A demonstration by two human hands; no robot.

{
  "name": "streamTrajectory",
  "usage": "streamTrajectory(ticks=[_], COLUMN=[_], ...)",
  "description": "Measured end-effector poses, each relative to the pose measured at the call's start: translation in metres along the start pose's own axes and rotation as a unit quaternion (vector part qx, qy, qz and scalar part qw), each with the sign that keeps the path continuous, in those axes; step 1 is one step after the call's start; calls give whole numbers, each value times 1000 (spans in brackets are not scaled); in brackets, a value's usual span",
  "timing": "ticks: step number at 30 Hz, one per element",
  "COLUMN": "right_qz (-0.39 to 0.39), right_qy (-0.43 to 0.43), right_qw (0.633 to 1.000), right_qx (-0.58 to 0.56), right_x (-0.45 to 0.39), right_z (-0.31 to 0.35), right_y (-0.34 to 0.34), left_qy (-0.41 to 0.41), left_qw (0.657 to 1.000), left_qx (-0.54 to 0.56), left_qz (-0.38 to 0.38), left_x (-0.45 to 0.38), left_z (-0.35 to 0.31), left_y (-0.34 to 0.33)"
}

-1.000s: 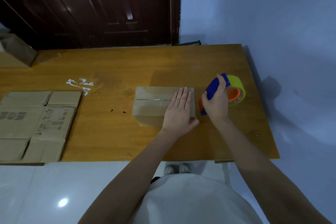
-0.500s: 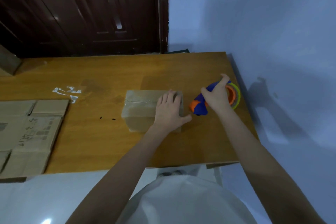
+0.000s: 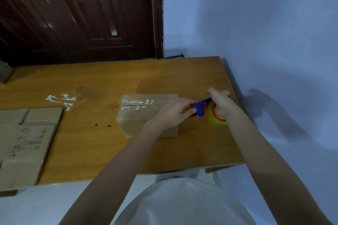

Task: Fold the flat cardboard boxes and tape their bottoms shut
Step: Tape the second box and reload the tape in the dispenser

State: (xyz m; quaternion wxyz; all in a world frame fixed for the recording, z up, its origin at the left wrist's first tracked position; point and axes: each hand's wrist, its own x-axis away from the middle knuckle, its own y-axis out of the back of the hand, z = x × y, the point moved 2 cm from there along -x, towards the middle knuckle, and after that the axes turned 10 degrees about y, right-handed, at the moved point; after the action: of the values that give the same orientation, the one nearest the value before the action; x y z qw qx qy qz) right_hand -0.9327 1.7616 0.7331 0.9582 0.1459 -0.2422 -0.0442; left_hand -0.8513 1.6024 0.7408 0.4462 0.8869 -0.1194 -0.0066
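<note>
Seemingly hand-hidden tape dispenser (image 3: 200, 108) edge.

The folded box (image 3: 146, 113) sits on the table (image 3: 102, 151) before me, flat cardboard (image 3: 25, 142) well to its left, the tape dispenser (image 3: 210, 111) just beside its right end.

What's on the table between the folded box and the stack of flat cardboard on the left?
In the head view, mostly bare wood lies between the folded box and the flat cardboard. Two small dark specks sit there, with crumpled tape scraps farther back.
</note>
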Motion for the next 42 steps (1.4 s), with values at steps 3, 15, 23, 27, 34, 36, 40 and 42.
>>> streamTrajectory(ticks=[3,15,23,27,34,36,40,42], right_qz=[38,214,216,190,166,153,128,115], right_qy=[-54,-76,-62,-91,-152,-164,-179,-180], right_qw=[995,974,973,977,974,974,975,977], right_qx=[-80,20,48,43,-8,-14,-16,-29], right_x=[-2,24,34,33,22,17,7,1], right_z=[-1,-5,-24,-38,-59,-64,-71,-72], right_y=[7,42,67,74,70,66,58,57], left_qy=[-14,143,237,257,266,271,252,228], left_qw=[999,952,902,894,906,911,928,940], left_qx=[19,193,202,190,149,133,122,115], left_qz=[42,190,299,314,293,280,247,227], left_x=[-6,-50,-78,-85,-96,-97,-99,-98], left_z=[-8,-25,-31,-37,-43,-42,-37,-38], left_y=[3,12,-6,-24,-55,-62,-66,-62])
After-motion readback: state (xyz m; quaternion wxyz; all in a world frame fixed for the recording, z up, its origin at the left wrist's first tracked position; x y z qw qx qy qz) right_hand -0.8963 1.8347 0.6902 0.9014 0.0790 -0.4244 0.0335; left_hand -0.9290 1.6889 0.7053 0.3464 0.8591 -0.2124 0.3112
